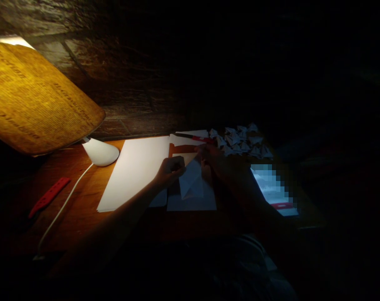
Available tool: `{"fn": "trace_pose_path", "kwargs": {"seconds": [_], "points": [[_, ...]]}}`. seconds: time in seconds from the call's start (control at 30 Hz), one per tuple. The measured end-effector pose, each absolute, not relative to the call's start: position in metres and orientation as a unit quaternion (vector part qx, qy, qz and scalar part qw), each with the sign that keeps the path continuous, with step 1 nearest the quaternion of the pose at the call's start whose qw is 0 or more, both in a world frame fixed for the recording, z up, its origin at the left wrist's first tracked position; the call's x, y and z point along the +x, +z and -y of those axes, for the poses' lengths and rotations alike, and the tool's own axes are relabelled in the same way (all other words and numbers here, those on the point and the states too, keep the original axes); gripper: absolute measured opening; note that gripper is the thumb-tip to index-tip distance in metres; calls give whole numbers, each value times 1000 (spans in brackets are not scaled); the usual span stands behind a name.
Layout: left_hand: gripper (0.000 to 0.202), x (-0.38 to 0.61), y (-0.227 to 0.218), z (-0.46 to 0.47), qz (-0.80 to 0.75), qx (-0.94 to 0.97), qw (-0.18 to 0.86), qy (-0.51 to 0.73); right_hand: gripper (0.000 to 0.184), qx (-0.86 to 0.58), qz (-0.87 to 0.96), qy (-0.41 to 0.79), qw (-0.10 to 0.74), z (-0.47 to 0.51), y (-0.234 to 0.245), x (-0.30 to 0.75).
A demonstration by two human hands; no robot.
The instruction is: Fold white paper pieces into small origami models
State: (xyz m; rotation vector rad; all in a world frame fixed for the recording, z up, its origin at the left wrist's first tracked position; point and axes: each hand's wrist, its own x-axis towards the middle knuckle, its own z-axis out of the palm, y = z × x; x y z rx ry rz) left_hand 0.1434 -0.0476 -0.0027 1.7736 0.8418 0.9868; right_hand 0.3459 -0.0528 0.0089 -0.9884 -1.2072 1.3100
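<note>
In dim lamplight, both hands meet over a small folded piece of white paper (191, 180) lifted above a white sheet (192, 201) on the wooden table (83, 196). My left hand (169, 170) is curled closed on the paper's left edge. My right hand (210, 161) pinches its upper right side; its fingers are in shadow. A larger stack of white sheets (135, 171) lies just left of the hands.
A heap of several small folded paper pieces (241, 142) sits behind the hands, with a red pen (197, 138) on paper beside it. A lit screen (274, 190) lies right. A white lamp (100, 151) with cable and a red ruler (48, 195) are left.
</note>
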Motion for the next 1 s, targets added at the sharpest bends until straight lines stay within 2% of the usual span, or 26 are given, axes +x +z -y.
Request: {"fn": "trace_pose_path", "kwargs": {"seconds": [0.17, 0.27, 0.43, 0.8, 1.0], "points": [[31, 144, -2, 49, -341, 716, 466, 392, 29, -437, 553, 550, 447, 59, 8, 338], [31, 145, -4, 48, -341, 714, 467, 394, 28, -456, 538, 534, 465, 57, 4, 339], [30, 144, -6, 46, -338, 706, 468, 410, 37, -453, 483, 548, 512, 52, 2, 341], [25, 143, -6, 45, -354, 704, 452, 418, 41, -474, 506, 496, 523, 49, 5, 347], [27, 144, -5, 45, -343, 701, 450, 435, 43, -475, 478, 508, 537, 50, 5, 346]]}}
